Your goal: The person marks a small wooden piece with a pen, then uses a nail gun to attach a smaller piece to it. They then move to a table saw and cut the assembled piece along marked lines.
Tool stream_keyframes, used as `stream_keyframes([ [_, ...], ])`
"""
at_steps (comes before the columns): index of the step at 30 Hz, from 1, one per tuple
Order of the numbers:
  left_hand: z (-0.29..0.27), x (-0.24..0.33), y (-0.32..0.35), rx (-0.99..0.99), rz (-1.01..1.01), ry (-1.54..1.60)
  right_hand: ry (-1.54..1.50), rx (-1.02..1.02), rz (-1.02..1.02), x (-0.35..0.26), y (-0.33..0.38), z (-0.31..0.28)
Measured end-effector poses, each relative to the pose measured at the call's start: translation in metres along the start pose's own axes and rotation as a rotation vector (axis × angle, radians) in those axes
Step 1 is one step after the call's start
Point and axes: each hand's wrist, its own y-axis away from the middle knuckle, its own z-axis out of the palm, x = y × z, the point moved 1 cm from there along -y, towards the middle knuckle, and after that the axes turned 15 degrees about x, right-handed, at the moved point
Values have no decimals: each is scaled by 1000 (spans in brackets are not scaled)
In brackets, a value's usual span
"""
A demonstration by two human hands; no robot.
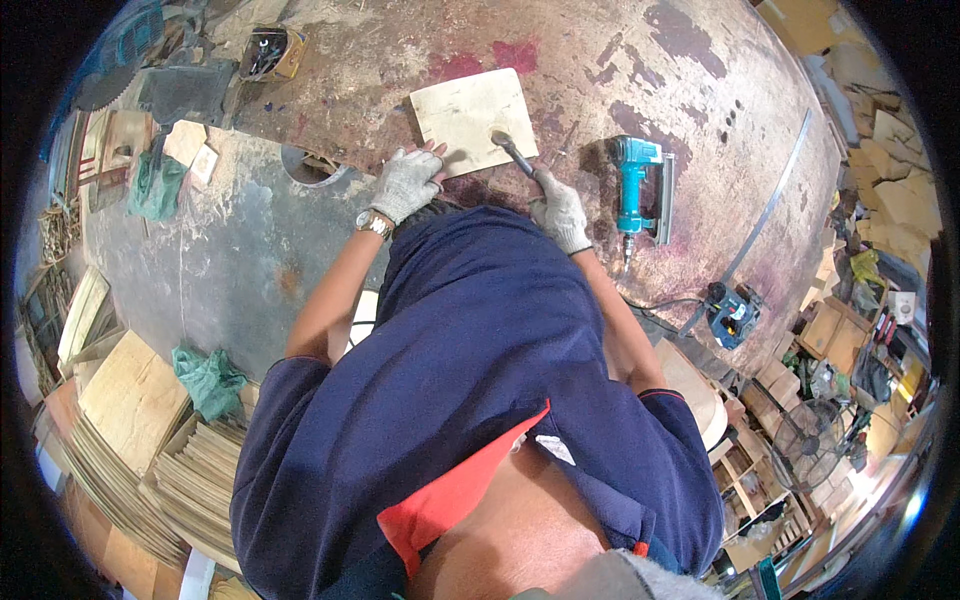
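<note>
Plywood panel [470, 120] flat at desk [640, 60] near edge. Left hand [405, 184], gloved, pressed flat on panel's corner. Right hand [560, 210] closed around hammer [515, 155], head on panel. Teal nail gun [635, 190] idle beside. Work looks mid-way; panel surface appears bare.

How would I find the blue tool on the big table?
Start at the stained workbench. Find the pale wooden board that both gloved hands work on, then look just past the right hand. The nail gun lies there, the only bright teal thing on the benchtop.

Bright, even daylight; soft shadows, sharp centre, strong fisheye bending and dark rim
</note>
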Motion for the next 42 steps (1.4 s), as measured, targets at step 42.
stream_keyframes([
  [42,-25,34,-13,-311,-146,-1,-350,353,108,-71,-66,65],
])
